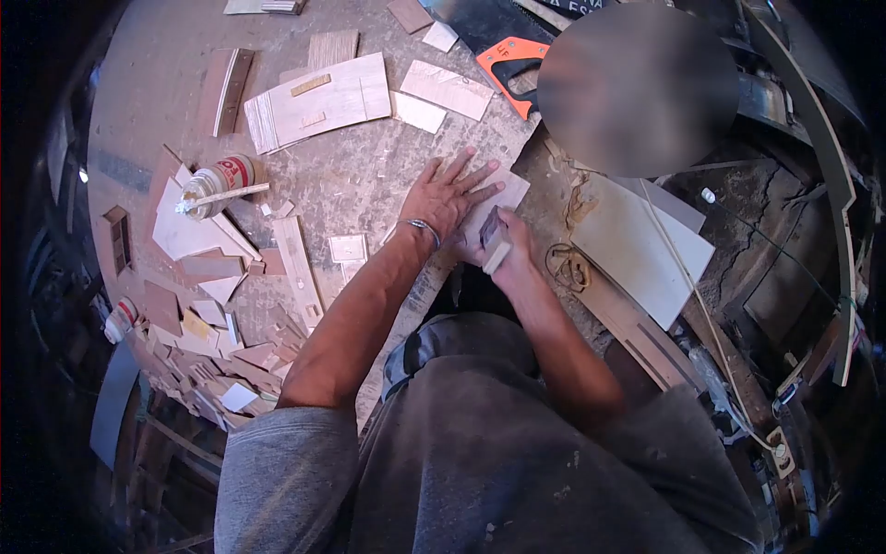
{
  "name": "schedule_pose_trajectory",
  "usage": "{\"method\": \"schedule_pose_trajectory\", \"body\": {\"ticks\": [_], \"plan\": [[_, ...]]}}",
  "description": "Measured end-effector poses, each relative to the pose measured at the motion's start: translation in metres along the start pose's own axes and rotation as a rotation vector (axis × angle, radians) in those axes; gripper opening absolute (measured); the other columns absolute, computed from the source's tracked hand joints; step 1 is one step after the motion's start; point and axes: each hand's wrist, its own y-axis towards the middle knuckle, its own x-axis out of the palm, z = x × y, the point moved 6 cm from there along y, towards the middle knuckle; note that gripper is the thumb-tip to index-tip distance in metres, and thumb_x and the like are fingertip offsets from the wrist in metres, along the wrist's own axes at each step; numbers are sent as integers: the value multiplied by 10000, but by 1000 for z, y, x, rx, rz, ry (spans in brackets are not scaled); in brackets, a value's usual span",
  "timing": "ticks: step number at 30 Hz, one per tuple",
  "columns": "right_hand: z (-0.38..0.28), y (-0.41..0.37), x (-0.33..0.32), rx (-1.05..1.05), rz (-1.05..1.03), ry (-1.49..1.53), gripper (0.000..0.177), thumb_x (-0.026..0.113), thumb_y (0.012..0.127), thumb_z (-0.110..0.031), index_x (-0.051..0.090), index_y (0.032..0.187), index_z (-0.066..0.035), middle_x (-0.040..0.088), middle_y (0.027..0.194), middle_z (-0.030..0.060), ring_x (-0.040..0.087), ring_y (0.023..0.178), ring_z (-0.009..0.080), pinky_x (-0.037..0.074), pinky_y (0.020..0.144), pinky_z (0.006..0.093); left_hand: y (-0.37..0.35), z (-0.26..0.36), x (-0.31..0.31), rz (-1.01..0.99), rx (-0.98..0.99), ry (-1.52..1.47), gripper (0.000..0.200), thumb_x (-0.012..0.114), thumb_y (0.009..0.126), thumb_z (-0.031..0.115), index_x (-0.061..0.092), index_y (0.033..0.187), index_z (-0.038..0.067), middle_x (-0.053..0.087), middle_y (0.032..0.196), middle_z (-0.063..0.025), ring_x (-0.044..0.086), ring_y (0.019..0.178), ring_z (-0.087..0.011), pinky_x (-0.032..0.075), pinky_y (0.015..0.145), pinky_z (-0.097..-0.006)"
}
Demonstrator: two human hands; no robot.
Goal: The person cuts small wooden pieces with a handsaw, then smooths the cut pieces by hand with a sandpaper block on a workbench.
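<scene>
My left hand (448, 198) lies with its fingers spread over a small pale wooden piece (509, 187) at the table's edge. Just to its right, my right hand (509, 247) is closed around a small block (496, 256), held against the near edge of that piece. The block has a light strip on one side; my fingers hide part of it. A bracelet (424, 228) circles my left wrist.
An orange-handled saw (513, 69) rests at the table's back edge. A glue bottle (221, 180), thin boards (323, 100) and several wood scraps (217, 319) lie on the left. White panels (637, 245) and a long strip (844, 231) stand right.
</scene>
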Motion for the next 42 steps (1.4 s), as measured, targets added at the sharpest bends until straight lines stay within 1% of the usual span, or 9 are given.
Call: {"method": "schedule_pose_trajectory", "body": {"ticks": [4,9,11,21,24,28,33,36,42], "plan": [[-3,-37,-2,132,-61,-6,323,643,931,-401,572,1122,-150,598,945,59,594,725,249,475,506,375,1,-3,5,57,6,98,929,747,808,430,239,1586,476,110,1713,124,150,1572,-225,256,1234,-470],[5,6,-9,37,-3,-5,334,623,939,-397,566,1146,-140,604,967,76,591,723,260,478,500,379,2,-4,15,153,11,58,1051,826,702,484,251,1582,478,119,1710,128,144,1574,-223,261,1232,-477],[-2,-39,-6,152,-71,-58,323,624,938,-391,559,1126,-137,606,971,77,591,721,258,475,485,376,-1,-1,8,94,2,60,1005,805,744,458,251,1582,478,122,1710,128,140,1575,-220,255,1234,-478],[1,-8,4,-24,114,-55,317,654,921,-391,553,1106,-155,590,954,85,602,814,255,514,569,404,-1,0,-2,-4,-13,-22,848,715,860,367,273,1576,475,123,1711,123,150,1573,-216,258,1230,-486],[3,-3,-4,-24,-96,-23,319,661,911,-408,556,1087,-164,587,961,84,599,817,256,518,576,411,-1,-2,14,212,5,67,841,712,858,361,285,1573,472,144,1708,121,168,1569,-220,268,1222,-490],[-1,-6,2,-3,108,-47,329,660,909,-412,572,1106,-162,605,971,84,599,788,260,510,565,401,0,-1,-3,126,1,28,809,688,877,344,293,1571,470,173,1702,119,186,1564,-222,283,1211,-487],[-4,-45,3,147,-165,-82,386,619,930,-422,560,1197,-150,625,1003,99,600,761,269,503,547,394,-3,-2,0,102,11,46,821,707,865,340,304,1570,463,170,1703,117,183,1565,-222,280,1212,-481],[1,8,4,-37,32,-25,385,643,920,-399,608,1194,-132,661,971,70,643,836,227,484,539,380,0,-1,3,113,6,19,874,740,834,357,291,1576,457,162,1705,116,175,1567,-222,267,1222,-474],[0,-11,-2,51,80,-53,345,636,927,-428,558,1107,-145,599,961,57,613,806,250,504,558,384,-3,-1,3,115,-7,59,886,735,837,365,264,1580,465,157,1705,118,154,1573,-219,253,1235,-468]]}}
